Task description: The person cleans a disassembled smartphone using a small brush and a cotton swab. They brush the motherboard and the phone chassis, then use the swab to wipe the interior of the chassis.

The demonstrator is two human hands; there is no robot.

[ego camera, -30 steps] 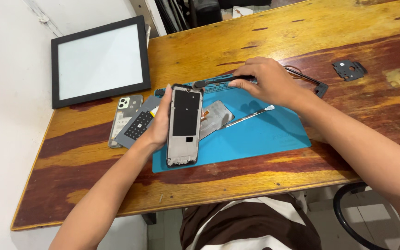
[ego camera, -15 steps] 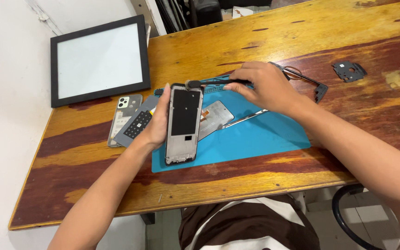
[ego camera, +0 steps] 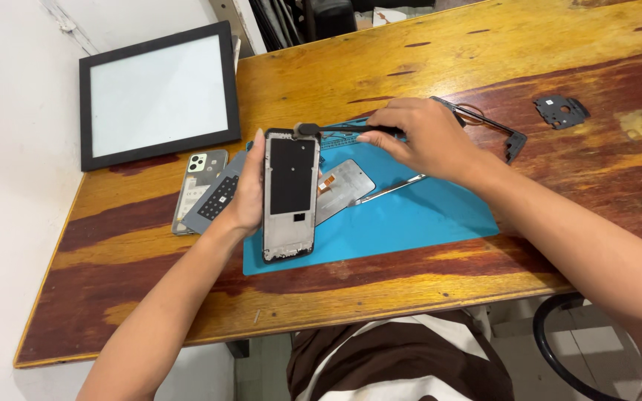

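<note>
Table [ego camera: 425, 52]: worn wooden top, yellow-brown with dark red patches, scuffed and stained; its left edge runs beside a white wall.

Mat [ego camera: 410, 215]: blue, lying near the front edge at the middle of the table.

Left hand [ego camera: 245, 194]: curled round the left side of a phone frame [ego camera: 290, 194], holding it upright and tilted above the mat's left end. The frame is grey-edged with a black panel inside.

Right hand [ego camera: 417, 137]: fingers pinched shut on a black tool [ego camera: 336, 128], whose tip touches the top edge of the frame.

Panel [ego camera: 342, 187]: grey, flat on the mat just behind the frame, an orange strip at its edge.

Tweezers [ego camera: 391, 188]: metal, on the mat under the right wrist.

Phone back [ego camera: 196, 186] and keypad part [ego camera: 221, 197]: left of the mat, overlapping, partly hidden by the left hand.

Light pad [ego camera: 161, 93]: black-framed white square at the back left corner.

Black frame [ego camera: 495, 128]: thin, behind the right hand.

Small black plate [ego camera: 561, 110]: towards the right edge, well apart from the mat.

Room: dark objects beyond the back edge; pale floor and a black ring below the front edge, right.
</note>
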